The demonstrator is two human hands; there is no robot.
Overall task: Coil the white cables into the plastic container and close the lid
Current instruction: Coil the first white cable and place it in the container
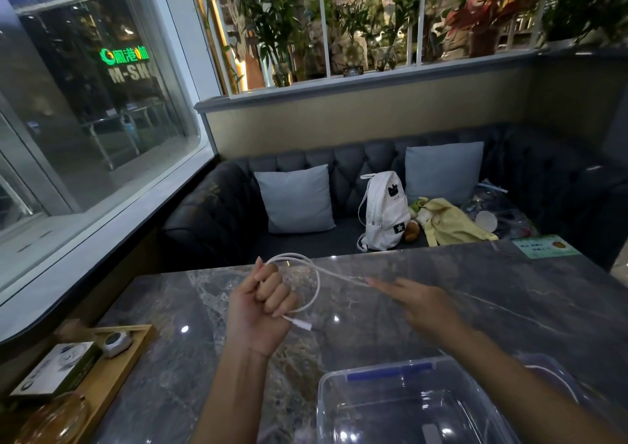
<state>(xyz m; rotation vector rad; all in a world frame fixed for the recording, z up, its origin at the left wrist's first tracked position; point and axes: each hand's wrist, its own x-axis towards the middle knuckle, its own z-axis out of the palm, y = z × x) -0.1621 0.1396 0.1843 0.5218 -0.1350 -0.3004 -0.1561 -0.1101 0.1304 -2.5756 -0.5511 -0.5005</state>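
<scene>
My left hand [263, 302] is raised above the marble table [492, 290] and grips a white cable [317, 282] in its fist. The cable loops over the fingers and its plug end sticks out below the fist. A blurred strand runs from the loop to my right hand [413, 299], whose fingers are stretched out flat and blurred; whether they hold the strand cannot be told. A clear plastic container [339, 392] with a blue clip stands open at the near edge, under my right forearm. Another white cable [557, 380] lies to its right.
A wooden tray [134, 358] with a small box, a round device and a glass lid sits at the left table edge. Behind the table is a dark sofa with two grey cushions, a white backpack [385, 212] and yellow cloth. A green card lies at the far right.
</scene>
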